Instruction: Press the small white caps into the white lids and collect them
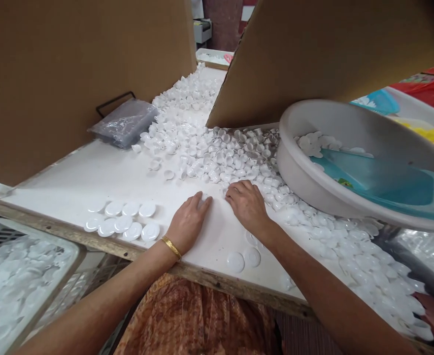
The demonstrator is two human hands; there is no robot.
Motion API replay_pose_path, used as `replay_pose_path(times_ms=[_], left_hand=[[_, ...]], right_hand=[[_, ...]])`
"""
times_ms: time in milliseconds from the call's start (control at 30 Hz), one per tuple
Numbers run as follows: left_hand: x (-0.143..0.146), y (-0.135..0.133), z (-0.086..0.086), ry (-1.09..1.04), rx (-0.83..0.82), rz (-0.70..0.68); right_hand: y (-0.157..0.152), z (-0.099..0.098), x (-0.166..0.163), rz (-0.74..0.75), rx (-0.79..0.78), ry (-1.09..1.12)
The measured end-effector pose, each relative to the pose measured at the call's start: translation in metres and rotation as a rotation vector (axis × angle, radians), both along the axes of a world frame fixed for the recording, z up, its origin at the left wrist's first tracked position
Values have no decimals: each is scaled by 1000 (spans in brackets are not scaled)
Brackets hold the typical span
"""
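Observation:
My left hand (190,221), with a gold bangle at the wrist, rests over the white table top, thumb and fingers closed on a small white toy cup (203,198), mostly covered by the fingers. Opposite it, at the front of the cup heap (217,153), my right hand (249,206) has curled fingers around another small white piece, seemingly a cup, of which only an edge shows. Small round white saucers (122,223) lie in two rows to the left of my left hand. A few more saucers (235,262) lie below my right hand, some partly hidden by the forearm.
A large grey basin (290,162) with white pieces and a teal scoop-like thing stands at right. Cardboard sheets (83,74) rise at left and back right. A plastic-wrapped packet (126,121) lies near the left sheet. At lower left sits a crate (67,264) of white pieces.

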State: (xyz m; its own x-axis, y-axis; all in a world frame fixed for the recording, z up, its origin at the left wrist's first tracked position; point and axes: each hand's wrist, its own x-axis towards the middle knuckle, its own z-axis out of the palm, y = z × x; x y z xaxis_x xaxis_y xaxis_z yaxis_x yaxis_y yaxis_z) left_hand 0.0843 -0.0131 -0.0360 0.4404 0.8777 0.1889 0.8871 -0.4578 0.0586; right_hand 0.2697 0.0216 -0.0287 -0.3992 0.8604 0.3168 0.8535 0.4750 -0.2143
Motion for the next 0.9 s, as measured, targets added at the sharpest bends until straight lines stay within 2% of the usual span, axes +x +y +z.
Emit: replay_pose_path(times_ms=[133,233,333,400,533,600,667,833,900], left_hand=[[-11,-5,5,-124,-63,64],[-14,-5,10,-201,-48,117],[-7,0,15,-227,-3,79],[3,7,17,-250,-35,23],[33,25,18,-289,-199,-57],[47,33,17,-252,-281,-72],[58,38,16,-198,-335,-70],[55,44,18,-263,-407,21],[45,46,20,-317,-431,64]], right_hand=[[-14,7,1,-43,-189,330],[-31,14,2,-146,-432,483],[-45,13,1,-179,-710,509],[-52,8,-3,-188,-835,494],[-58,4,-7,-236,-908,485],[-59,7,-4,-244,-894,466],[-58,13,3,-259,-797,360],[-44,17,28,-286,-228,-8],[-35,13,32,-238,-128,-96]])
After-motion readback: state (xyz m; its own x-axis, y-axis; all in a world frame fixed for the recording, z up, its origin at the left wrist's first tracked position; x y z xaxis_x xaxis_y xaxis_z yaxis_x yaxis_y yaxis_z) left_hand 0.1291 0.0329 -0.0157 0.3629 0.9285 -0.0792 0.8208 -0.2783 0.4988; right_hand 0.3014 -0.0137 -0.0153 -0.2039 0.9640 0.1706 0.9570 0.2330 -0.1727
